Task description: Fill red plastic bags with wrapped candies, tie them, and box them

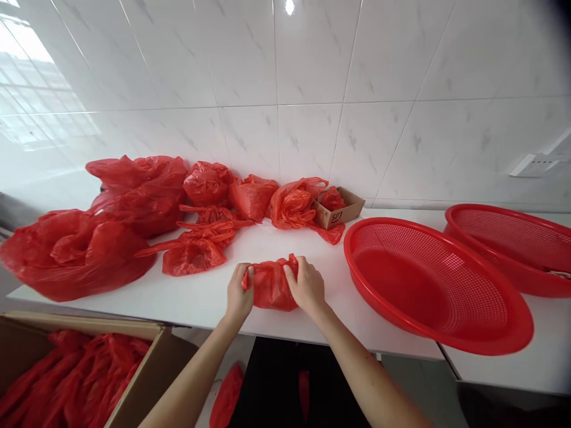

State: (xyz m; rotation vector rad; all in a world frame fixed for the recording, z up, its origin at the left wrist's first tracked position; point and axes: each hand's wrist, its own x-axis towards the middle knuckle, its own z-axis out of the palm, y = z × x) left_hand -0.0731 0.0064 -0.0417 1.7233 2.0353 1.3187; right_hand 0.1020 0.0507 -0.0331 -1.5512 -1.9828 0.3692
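Observation:
A small red plastic bag (271, 286) is held between my two hands above the front part of the white table (178, 306). My left hand (239, 291) grips its left top corner, the thumb pressed on the plastic. On the other side, my right hand (307, 284) closes round the right top corner, a tuft of plastic poking up by the fingers. What the bag contains cannot be made out. Just beyond and to the left lie smaller red bags (194, 252) with their handles spread.
Large filled red bags (75, 255) crowd the table's left end. More red bags (254, 196) and a small cardboard box (341, 211) line the tiled wall. Two red plastic baskets, a near one (401, 285) and a far one (504, 249), stand right. A carton (160, 345) of red bags sits lower left.

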